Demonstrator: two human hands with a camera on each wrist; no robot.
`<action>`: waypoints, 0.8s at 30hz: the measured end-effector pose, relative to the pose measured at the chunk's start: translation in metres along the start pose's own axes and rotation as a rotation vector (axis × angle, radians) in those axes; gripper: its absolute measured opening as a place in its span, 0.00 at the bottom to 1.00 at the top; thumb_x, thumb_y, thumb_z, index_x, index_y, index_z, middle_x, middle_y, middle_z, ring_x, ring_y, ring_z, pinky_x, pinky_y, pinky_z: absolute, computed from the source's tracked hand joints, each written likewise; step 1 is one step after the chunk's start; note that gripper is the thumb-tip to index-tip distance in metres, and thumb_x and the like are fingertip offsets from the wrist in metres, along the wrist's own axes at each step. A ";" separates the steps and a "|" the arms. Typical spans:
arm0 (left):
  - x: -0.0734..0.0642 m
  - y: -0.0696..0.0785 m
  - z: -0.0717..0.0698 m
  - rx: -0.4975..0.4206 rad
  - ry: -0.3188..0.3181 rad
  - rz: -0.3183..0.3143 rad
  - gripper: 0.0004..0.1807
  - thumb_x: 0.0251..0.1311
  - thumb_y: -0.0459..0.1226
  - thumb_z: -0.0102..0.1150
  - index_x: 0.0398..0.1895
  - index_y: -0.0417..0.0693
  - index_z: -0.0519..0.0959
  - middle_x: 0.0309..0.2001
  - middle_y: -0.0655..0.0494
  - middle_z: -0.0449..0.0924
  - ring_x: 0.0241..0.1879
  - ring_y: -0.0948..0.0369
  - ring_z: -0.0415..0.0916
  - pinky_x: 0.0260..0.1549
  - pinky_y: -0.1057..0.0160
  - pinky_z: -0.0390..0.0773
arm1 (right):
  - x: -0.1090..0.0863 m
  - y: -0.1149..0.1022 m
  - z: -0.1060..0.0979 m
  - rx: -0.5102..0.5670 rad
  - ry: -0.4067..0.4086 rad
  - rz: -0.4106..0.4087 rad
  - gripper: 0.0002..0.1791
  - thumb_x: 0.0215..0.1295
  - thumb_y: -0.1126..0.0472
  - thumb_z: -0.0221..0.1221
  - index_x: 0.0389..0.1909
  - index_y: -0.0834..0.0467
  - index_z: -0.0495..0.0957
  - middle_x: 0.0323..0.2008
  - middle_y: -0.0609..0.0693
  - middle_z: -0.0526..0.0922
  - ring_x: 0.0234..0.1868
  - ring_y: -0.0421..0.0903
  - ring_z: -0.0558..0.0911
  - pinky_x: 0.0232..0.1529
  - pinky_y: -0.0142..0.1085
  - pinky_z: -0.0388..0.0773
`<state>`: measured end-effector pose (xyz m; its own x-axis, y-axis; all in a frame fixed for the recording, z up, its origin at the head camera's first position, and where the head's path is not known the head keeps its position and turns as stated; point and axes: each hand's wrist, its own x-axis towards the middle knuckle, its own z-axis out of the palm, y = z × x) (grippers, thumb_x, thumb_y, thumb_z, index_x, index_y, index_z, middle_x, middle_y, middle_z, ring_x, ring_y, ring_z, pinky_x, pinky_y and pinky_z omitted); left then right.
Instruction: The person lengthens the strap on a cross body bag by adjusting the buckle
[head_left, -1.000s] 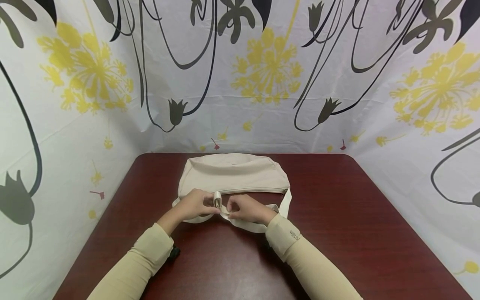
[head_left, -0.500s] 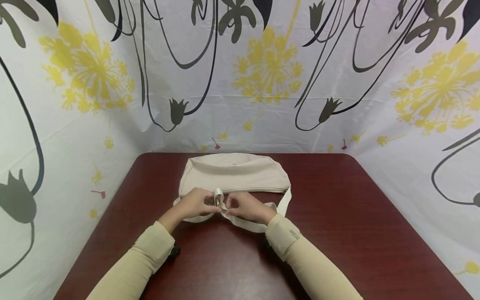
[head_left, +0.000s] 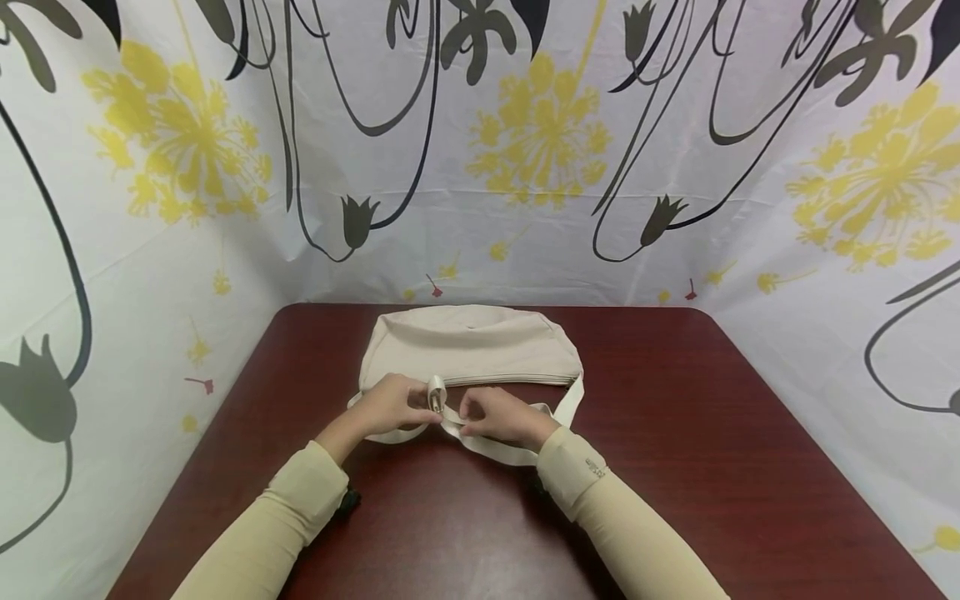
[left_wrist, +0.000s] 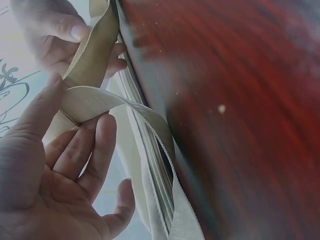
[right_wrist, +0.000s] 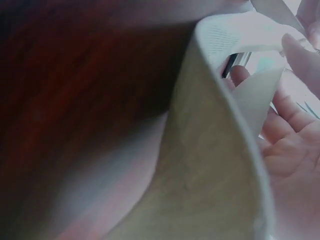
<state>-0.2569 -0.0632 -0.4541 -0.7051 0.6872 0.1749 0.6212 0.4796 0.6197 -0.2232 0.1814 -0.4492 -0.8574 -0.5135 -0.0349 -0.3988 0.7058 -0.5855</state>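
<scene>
A cream fabric shoulder bag (head_left: 468, 346) lies toward the back of the table, its zipper (head_left: 517, 380) facing me. Its strap (head_left: 498, 452) loops forward onto the tabletop. My left hand (head_left: 390, 407) pinches the strap beside a small gold-coloured metal buckle (head_left: 436, 403), where a short loop of webbing stands up. To its right, my right hand (head_left: 501, 414) pinches another stretch of strap between thumb and curled fingers. In the left wrist view the webbing (left_wrist: 95, 102) runs between thumb and fingers. Strap webbing (right_wrist: 215, 145) fills the middle of the right wrist view, hiding much behind it.
The dark red wooden table (head_left: 675, 467) extends around the bag on all sides. White cloth with grey and yellow flower prints (head_left: 536, 133) hangs behind and at both sides. A small black item (head_left: 348, 502) shows under the left wrist.
My right hand moved slightly toward the left hand, then back a little to the right. The webbing loop by the buckle shifted slightly. My left hand and the bag stay almost still.
</scene>
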 end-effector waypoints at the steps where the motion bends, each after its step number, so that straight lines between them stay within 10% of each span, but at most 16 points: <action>1: 0.000 0.000 0.000 0.000 0.000 -0.005 0.09 0.57 0.48 0.73 0.33 0.56 0.85 0.26 0.71 0.81 0.25 0.70 0.68 0.30 0.67 0.71 | 0.000 0.001 0.000 -0.003 -0.001 -0.003 0.10 0.61 0.58 0.72 0.37 0.53 0.78 0.33 0.43 0.79 0.38 0.40 0.76 0.45 0.36 0.73; 24: -0.001 0.000 0.000 0.003 0.000 -0.019 0.10 0.58 0.49 0.73 0.29 0.56 0.84 0.25 0.70 0.81 0.25 0.69 0.69 0.30 0.66 0.72 | 0.006 -0.008 0.004 0.044 0.072 -0.065 0.09 0.63 0.60 0.70 0.32 0.52 0.77 0.32 0.40 0.79 0.37 0.39 0.76 0.45 0.35 0.73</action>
<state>-0.2560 -0.0635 -0.4539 -0.7170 0.6779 0.1626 0.6083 0.4945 0.6208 -0.2239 0.1706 -0.4479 -0.8520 -0.5198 0.0621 -0.4411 0.6489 -0.6200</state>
